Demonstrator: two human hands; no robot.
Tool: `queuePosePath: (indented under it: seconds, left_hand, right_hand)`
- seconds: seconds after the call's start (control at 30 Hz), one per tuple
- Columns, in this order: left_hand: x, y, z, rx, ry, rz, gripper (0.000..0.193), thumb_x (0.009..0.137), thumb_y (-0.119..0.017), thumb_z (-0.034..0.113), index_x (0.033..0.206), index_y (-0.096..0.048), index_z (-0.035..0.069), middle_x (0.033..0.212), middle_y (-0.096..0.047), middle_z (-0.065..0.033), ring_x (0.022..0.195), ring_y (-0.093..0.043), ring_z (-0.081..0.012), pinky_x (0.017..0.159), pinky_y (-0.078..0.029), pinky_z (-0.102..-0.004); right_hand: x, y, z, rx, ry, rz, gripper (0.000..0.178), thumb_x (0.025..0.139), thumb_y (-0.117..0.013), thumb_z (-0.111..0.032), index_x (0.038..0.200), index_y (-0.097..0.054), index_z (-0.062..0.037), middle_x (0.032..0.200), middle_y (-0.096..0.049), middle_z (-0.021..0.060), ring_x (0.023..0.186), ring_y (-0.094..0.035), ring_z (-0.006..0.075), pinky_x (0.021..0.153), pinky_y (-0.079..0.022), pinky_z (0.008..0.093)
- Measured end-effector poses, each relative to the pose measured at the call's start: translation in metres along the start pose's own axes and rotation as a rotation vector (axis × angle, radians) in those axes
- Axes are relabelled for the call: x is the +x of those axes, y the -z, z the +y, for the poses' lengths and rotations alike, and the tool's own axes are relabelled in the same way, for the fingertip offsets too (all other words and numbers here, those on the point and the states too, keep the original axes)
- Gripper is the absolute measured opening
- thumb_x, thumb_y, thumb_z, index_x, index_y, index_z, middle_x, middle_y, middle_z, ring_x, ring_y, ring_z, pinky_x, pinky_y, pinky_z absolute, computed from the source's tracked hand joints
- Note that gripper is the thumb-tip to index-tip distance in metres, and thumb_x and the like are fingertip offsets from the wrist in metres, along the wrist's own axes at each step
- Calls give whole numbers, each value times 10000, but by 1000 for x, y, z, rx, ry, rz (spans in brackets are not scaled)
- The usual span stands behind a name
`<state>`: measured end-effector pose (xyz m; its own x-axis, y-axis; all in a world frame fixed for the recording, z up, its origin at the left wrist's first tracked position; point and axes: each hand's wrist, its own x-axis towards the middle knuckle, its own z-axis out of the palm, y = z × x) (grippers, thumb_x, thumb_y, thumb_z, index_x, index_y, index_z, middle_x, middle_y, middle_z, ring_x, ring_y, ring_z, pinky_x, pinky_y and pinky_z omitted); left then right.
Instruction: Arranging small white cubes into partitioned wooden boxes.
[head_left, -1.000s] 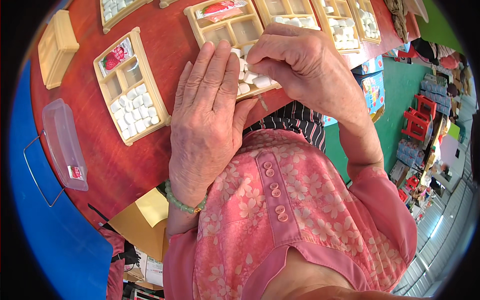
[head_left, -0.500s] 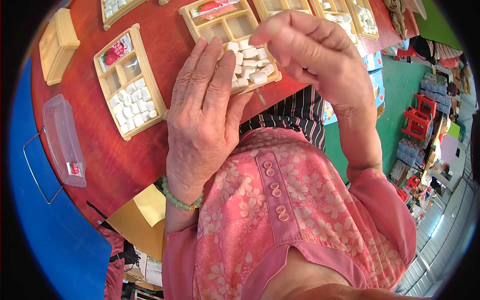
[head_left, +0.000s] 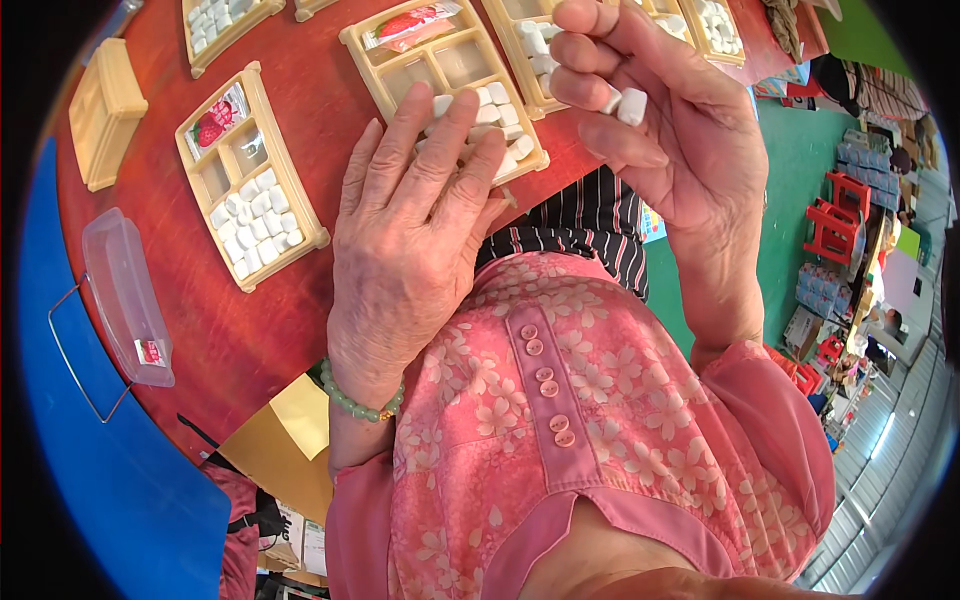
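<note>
My left hand [head_left: 405, 230] lies with its fingers stretched over the front of a cream compartment tray [head_left: 408, 74], touching small white marshmallows [head_left: 507, 114] and partly hiding them. A red-and-white strawberry sachet [head_left: 414, 27] fills the tray's far compartment, and its two middle compartments hold nothing. To the right of this tray, my right hand [head_left: 695, 150] is raised, palm turned up. White marshmallows [head_left: 631, 106] show between its curled fingers and palm; how many it holds is partly hidden.
On the red table [head_left: 285, 325], a second filled tray [head_left: 312, 200] stands to the left. Farther left are stacked cream trays [head_left: 112, 115] and a clear plastic box [head_left: 125, 290] with a sachet. More trays line the far side. Red stools [head_left: 830, 230] stand at right.
My right hand has turned palm up, bringing marshmallows in its fingers into view. My left hand has shifted slightly over the tray, and the whole view has moved a little.
</note>
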<state>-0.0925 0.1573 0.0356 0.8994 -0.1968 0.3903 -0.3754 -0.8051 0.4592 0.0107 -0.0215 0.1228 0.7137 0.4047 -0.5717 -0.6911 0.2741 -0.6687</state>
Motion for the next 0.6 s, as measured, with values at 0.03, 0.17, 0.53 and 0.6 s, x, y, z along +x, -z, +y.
queuePosePath:
  seconds: [0.03, 0.17, 0.53, 0.6]
  left_hand:
    - [0, 0, 0, -1, -3, -3, 457, 879, -725, 172, 1316, -648, 63, 1420, -589, -109, 1353, -508, -367, 1092, -451, -490]
    - [1, -2, 0, -73, 41, 80, 498, 886, -724, 146, 1345, -598, 0, 1425, -574, -162, 1336, -524, -381, 1093, -454, -472]
    - [0, -7, -4, -171, 29, 127, 596, 863, -736, 70, 1418, -527, 7, 1434, -561, -177, 1311, -550, -383, 1075, -481, -458]
    - [0, -7, -4, -153, 20, 105, 618, 867, -729, 61, 1440, -503, 13, 1428, -566, -173, 1309, -551, -385, 1075, -478, -467]
  right_hand:
    - [5, 7, 5, -13, 94, -123, 229, 1038, -549, -176, 1126, -661, 3, 843, -589, 11, 671, -479, 84, 536, -345, 211]
    - [0, 16, 21, -691, 456, -109, 139, 991, -627, -90, 1054, -701, 10, 814, -608, -11, 634, -486, 35, 530, -393, 187]
    - [8, 25, 47, -1355, 817, -214, 152, 866, -711, 27, 1017, -701, 5, 909, -616, 84, 781, -651, 215, 681, -523, 321]
    - [9, 25, 47, -1365, 814, -213, 149, 864, -711, 25, 1010, -694, 3, 900, -612, 86, 780, -651, 225, 683, -523, 323]
